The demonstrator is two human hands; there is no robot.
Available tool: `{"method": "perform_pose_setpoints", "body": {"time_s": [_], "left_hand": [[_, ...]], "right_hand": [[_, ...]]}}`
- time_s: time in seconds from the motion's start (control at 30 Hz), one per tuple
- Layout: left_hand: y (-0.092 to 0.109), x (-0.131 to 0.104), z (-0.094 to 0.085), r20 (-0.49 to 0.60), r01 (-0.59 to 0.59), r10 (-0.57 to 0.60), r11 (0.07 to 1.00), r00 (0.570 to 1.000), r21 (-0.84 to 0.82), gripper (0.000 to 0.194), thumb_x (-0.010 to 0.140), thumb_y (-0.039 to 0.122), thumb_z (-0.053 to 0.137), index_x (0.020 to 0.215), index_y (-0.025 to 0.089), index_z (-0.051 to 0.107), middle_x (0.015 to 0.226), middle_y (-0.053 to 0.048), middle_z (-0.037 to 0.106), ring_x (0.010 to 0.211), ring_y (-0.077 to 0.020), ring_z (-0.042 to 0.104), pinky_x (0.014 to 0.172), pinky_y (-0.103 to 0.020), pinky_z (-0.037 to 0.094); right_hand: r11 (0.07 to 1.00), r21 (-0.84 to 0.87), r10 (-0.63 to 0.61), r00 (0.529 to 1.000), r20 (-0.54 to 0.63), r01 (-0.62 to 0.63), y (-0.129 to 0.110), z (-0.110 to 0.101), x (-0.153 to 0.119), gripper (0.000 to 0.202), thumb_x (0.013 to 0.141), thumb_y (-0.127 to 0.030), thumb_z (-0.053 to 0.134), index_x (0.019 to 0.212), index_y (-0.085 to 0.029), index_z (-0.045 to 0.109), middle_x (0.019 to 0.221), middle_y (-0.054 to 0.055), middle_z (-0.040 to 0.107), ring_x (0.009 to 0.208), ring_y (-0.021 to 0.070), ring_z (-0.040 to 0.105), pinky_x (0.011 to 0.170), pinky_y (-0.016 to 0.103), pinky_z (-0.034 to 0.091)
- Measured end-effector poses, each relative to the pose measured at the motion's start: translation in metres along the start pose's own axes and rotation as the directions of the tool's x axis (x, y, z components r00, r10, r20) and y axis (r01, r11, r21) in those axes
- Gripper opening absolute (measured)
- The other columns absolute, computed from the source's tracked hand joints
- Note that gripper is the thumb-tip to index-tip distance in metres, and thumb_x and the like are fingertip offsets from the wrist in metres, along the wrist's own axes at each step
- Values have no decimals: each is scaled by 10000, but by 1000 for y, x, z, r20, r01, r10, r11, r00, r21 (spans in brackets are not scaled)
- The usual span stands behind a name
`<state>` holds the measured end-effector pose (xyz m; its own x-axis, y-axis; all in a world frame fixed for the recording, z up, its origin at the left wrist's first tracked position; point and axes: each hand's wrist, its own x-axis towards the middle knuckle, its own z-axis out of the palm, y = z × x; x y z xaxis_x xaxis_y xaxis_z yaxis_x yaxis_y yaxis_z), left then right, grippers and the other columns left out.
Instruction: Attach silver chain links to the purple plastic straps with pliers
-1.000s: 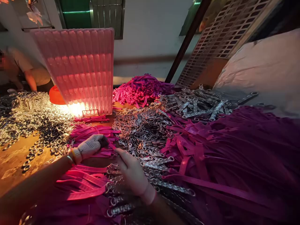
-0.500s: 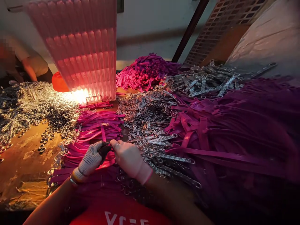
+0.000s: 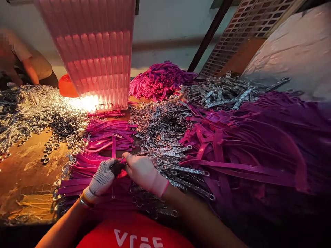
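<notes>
My left hand [image 3: 103,177], in a white glove with dark dots, is closed in a pinch. Dark material covers its fingertips, and I cannot tell if it belongs to the glove. My right hand [image 3: 143,172], in a plain pale glove, meets it fingertip to fingertip. Between them is a magenta strap [image 3: 123,172], mostly hidden by the fingers. Below and left of my hands lie magenta straps with metal-ringed ends [image 3: 77,170]. Just beyond, one strap with a small metal piece [image 3: 113,146] points away from me. Patterned metal pieces with ring ends [image 3: 165,151] are heaped to the right.
A ribbed translucent panel [image 3: 103,65] stands over a bright lamp [image 3: 89,102], beside a red object [image 3: 67,86]. Silvery ringed pieces [image 3: 31,106] cover the table's left. Magenta straps pile up at the right [image 3: 248,148] and back [image 3: 162,79]. Another person [image 3: 31,62] is at far left.
The view has shifted slightly. Both hands stay together at nearly the same spot, and more of the magenta strap shows between the fingers.
</notes>
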<state>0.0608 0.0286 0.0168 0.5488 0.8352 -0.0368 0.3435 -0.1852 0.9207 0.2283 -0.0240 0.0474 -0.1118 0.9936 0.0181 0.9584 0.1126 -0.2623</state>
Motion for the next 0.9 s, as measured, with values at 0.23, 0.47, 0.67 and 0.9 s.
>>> {"method": "perform_pose_setpoints", "body": {"time_s": [0.23,0.47,0.67,0.9], "left_hand": [[-3,-3,5,7,-73,73,991,997,113,255,893,326,559,804,132,697,736,-32,664,683,-147,528,612,-235,382],[-6,-10,15,-63,-27,32,997,998,67,283,897,359,548,844,146,726,738,-37,682,706,-160,559,666,-256,443],[-10,-8,15,-35,-35,39,994,999,105,225,863,327,575,835,159,723,728,-29,678,697,-163,560,683,-270,468],[19,12,-46,158,-177,128,921,979,348,236,811,241,556,943,191,745,894,-58,742,780,-195,635,751,-285,490]], "right_hand": [[992,124,-23,1000,-5,23,10,11,-5,163,951,-297,552,1060,-194,615,909,44,743,852,187,696,650,247,351],[997,-44,-66,997,42,67,11,15,-8,199,944,-234,501,1106,-161,590,870,78,733,773,215,688,597,286,335],[906,-232,-376,925,-58,354,22,35,-7,184,924,-170,458,1065,-97,553,751,94,685,623,201,627,543,291,323],[942,-189,-317,921,-227,278,22,34,5,169,989,-252,444,962,-127,555,672,50,664,556,160,600,535,274,282]]}}
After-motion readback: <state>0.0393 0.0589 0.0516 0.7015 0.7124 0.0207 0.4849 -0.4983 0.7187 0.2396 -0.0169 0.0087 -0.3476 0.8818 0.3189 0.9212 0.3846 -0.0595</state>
